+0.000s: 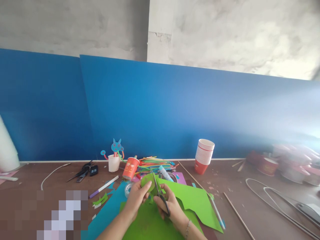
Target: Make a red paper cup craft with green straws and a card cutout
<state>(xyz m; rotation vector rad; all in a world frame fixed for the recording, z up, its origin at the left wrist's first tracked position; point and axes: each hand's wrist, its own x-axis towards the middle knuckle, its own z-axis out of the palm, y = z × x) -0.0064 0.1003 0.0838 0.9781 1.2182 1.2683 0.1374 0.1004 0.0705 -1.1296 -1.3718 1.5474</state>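
A small green paper piece [146, 181] is pinched between the thumb and fingers of my left hand [138, 196]. My right hand [170, 204] is wrapped round the handles of dark-handled scissors [156, 183], whose blades point up and away beside the green piece. Below both hands lies a large green paper sheet [147, 220], with another cut green sheet [197, 200] to the right. Under them, a blue sheet [106, 216] shows at the left. A roll of clear tape [128, 189] sits just left of my left hand.
Behind are a white cup with a blue paper figure [114, 162], a red cup [130, 168], colored sticks [152, 163], a glue stick [165, 173] and stacked cups [205, 155]. A purple marker [103, 186] and black scissors [83, 171] lie left; a cable [277, 200] runs right.
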